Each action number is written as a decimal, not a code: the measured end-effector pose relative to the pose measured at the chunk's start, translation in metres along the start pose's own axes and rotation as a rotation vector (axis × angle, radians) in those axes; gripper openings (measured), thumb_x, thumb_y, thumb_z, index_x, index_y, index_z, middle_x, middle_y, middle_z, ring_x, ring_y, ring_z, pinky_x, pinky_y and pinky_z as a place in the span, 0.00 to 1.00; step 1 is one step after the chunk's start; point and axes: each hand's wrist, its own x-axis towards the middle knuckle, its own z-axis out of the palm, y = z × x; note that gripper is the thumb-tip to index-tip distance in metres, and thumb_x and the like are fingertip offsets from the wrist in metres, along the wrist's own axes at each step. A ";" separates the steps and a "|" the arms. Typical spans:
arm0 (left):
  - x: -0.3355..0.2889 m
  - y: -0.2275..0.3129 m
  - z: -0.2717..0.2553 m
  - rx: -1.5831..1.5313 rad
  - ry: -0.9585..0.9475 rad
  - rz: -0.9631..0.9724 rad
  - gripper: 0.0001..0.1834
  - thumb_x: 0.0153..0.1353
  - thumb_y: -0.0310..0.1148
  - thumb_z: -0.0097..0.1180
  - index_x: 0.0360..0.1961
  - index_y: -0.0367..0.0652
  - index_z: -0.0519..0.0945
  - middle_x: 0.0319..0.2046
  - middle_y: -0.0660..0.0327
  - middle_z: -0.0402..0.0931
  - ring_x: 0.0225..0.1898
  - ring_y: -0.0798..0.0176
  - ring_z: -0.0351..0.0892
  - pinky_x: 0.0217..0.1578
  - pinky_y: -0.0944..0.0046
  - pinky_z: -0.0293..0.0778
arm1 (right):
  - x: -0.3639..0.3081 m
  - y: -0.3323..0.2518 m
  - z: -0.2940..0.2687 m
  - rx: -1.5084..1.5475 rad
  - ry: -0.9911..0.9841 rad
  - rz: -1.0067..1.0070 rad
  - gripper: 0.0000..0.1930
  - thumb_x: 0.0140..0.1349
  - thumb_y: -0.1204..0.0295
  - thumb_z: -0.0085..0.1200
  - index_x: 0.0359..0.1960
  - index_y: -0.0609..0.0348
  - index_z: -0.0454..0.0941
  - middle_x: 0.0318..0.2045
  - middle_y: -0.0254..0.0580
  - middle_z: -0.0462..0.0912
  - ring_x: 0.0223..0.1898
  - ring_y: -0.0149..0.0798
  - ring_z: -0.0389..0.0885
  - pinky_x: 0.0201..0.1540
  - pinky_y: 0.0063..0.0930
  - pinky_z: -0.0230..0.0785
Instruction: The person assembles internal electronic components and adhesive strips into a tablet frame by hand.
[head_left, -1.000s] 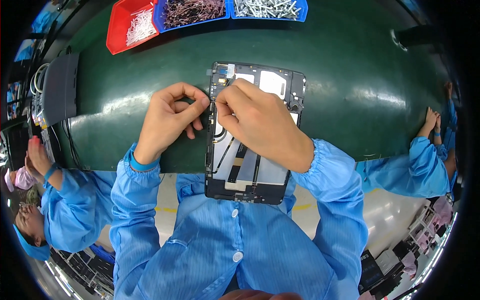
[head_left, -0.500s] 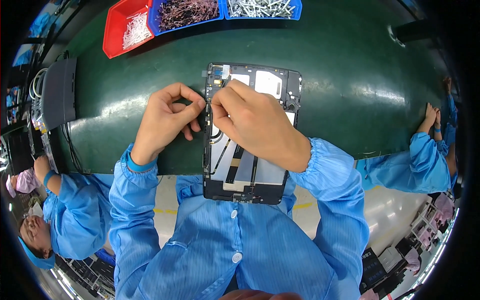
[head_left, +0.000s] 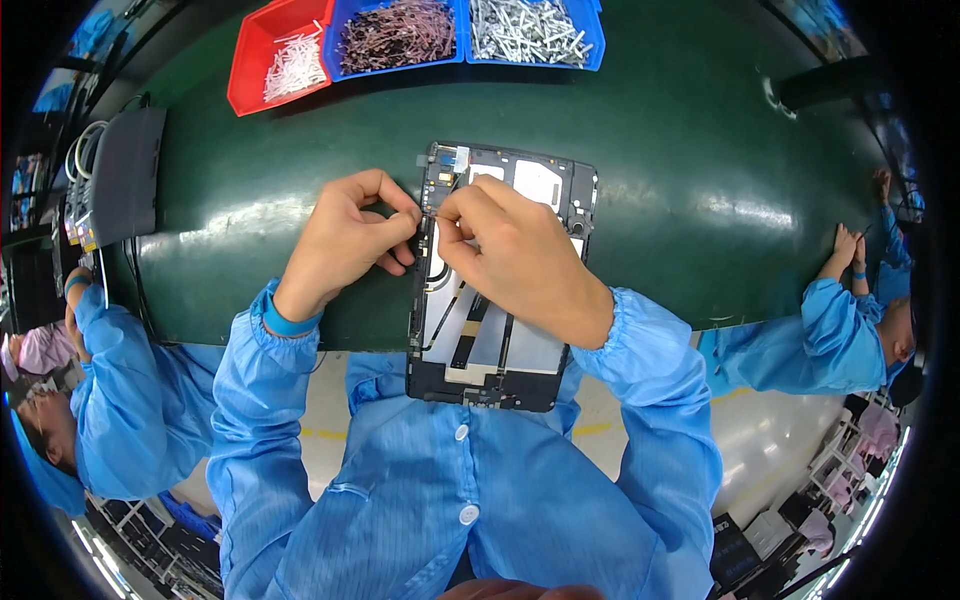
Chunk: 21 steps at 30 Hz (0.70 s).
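Note:
An opened tablet (head_left: 537,345), black-framed with silvery panels and dark flat cables inside, extends over the table's near edge in front of me. At its left edge my left hand (head_left: 350,240) pinches thumb and index finger together. My right hand (head_left: 525,255) reaches across the tablet, with thumb and fingers closed just inside that same edge, near the left fingertips. Whatever either pinch holds is too small or hidden to make out. A small circuit area (head_left: 446,172) shows at the tablet's upper left corner. My right hand covers part of the middle.
A red bin (head_left: 250,62) of white pieces and blue bins (head_left: 597,50) of brownish and silvery small parts stand at the table's far side. A dark box (head_left: 130,170) with cables is at left. Co-workers in blue sit left (head_left: 135,400) and right (head_left: 790,340).
The view has shifted slightly, so the bins and tablet appear lower. Both hands keep their closed pinches at the tablet's left edge. The co-workers at both sides have moved a little.

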 end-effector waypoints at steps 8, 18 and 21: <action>-0.002 -0.004 -0.004 -0.004 -0.025 0.048 0.07 0.62 0.27 0.60 0.34 0.35 0.75 0.30 0.60 0.77 0.22 0.71 0.81 0.21 0.72 0.78 | 0.002 -0.001 0.001 0.016 0.068 0.044 0.04 0.53 0.77 0.57 0.27 0.64 0.75 0.25 0.48 0.76 0.24 0.50 0.79 0.26 0.39 0.74; 0.007 0.001 0.003 0.122 -0.036 0.089 0.09 0.55 0.26 0.62 0.32 0.35 0.74 0.25 0.62 0.76 0.18 0.72 0.79 0.15 0.73 0.75 | 0.010 -0.012 -0.009 -0.009 0.006 0.094 0.05 0.53 0.77 0.59 0.27 0.67 0.77 0.26 0.50 0.80 0.26 0.48 0.82 0.29 0.37 0.74; 0.009 0.003 0.004 0.168 -0.041 0.113 0.09 0.54 0.26 0.62 0.31 0.35 0.73 0.23 0.62 0.75 0.18 0.71 0.79 0.15 0.72 0.75 | 0.015 -0.009 -0.015 0.022 0.109 0.196 0.05 0.54 0.77 0.62 0.28 0.67 0.80 0.23 0.47 0.80 0.22 0.40 0.80 0.26 0.31 0.72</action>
